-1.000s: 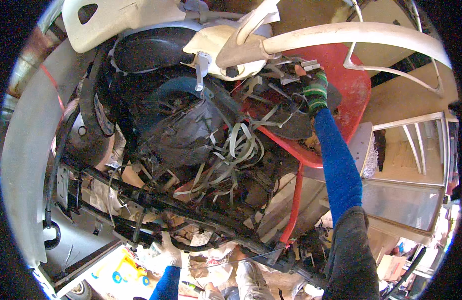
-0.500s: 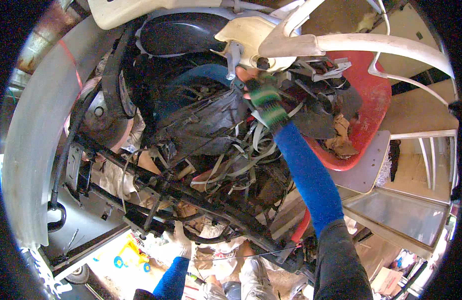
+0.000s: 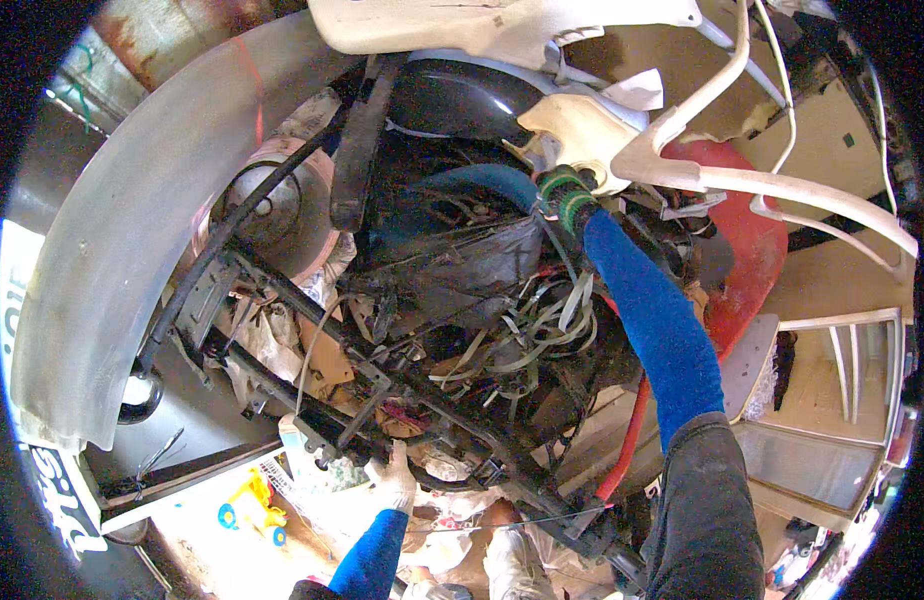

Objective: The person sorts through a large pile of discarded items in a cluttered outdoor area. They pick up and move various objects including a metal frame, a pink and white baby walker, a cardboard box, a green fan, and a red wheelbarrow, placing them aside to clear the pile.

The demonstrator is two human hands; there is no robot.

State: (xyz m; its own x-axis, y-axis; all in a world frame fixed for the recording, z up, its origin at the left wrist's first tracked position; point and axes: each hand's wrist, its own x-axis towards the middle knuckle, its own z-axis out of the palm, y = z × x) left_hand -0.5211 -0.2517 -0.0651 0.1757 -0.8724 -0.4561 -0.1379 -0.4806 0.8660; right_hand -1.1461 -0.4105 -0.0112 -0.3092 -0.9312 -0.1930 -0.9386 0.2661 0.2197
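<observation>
My right hand point(image 3: 564, 196), in a dark glove with a green striped cuff, reaches to the far middle of the pile, beside a cream plastic piece point(image 3: 570, 132) and the end of a blue curved part point(image 3: 482, 180). Its fingers are hidden. At the near side, my left hand point(image 3: 392, 484) wears a pale glove, its fingers closed over the lower bar of a long black metal frame point(image 3: 462, 425). Between the hands lie a torn dark plastic sheet point(image 3: 472, 262) and a tangle of pale flat straps point(image 3: 552, 330).
A big curved translucent panel point(image 3: 92, 250) bends along the left, near a round metal pot-like thing point(image 3: 267, 205). White curved tubes point(image 3: 782, 183) arch over a red plastic shell point(image 3: 752, 240) at the right. A glass-paned frame point(image 3: 812, 450) and a yellow toy point(image 3: 257, 505) lie lower.
The whole view has shifted, so most things appear further right. My right hand's fingers, partly visible before, are now hidden by the cream piece. My left hand stays at the black frame.
</observation>
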